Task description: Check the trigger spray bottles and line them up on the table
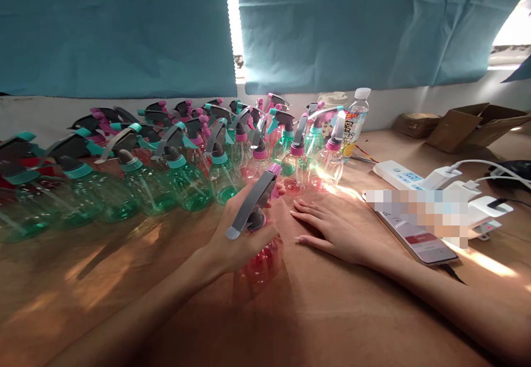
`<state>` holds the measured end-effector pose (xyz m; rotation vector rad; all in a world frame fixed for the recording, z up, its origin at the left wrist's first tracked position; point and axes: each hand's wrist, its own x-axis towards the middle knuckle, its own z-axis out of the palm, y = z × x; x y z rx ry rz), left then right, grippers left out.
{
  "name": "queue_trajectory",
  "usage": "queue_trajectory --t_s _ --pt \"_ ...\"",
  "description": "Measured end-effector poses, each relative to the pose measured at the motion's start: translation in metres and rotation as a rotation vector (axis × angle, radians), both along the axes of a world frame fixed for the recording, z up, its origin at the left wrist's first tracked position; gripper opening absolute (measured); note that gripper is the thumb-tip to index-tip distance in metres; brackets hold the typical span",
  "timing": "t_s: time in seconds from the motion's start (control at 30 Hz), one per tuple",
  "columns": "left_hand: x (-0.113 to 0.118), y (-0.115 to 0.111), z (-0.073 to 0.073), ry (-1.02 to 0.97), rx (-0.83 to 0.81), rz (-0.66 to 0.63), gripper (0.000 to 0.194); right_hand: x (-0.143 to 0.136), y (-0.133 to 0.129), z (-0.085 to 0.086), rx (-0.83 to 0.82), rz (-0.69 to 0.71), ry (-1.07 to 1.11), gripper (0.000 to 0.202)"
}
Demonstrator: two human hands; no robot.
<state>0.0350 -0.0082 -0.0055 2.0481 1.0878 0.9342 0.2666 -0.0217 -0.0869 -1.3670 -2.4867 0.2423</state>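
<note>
My left hand (236, 234) is wrapped round the neck of a pink spray bottle (262, 262) with a grey and pink trigger head. That bottle stands on the brown tabletop (166, 312) in front of me, and some fingers are hidden behind its head. Flat on the table to its right lies my right hand (327, 229), fingers stretched out and holding nothing. Just beyond both hands are more spray bottles, among them a clear pink one (295, 168) and a green one (224, 179).
Rows of green spray bottles (153, 190) fill the left and back. A drink bottle (357, 118) stands behind. On the right lie a phone (415, 234), a power strip (398, 174) with white chargers and cables, and an open cardboard box (456, 129). Blue curtains (332, 30) hang behind.
</note>
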Motion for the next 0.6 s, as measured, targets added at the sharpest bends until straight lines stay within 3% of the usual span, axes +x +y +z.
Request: queue_trajectory --t_s 0.23,0.5,0.6 --pt "0.0000 -0.0021 -0.0016 -0.055 0.047 -0.023 0.023 -0.0006 0.0006 -0.0010 0.000 0.009 0.017 0.060" --pt "-0.0002 -0.0082 0.0000 -0.036 0.048 0.039 0.012 -0.0010 0.0000 0.0021 -0.002 0.002 0.000 0.061" --pt "-0.0007 -0.0067 -0.0020 -0.031 0.056 0.000 0.010 -0.0009 -0.0004 0.0024 -0.013 0.002 0.006 0.061"
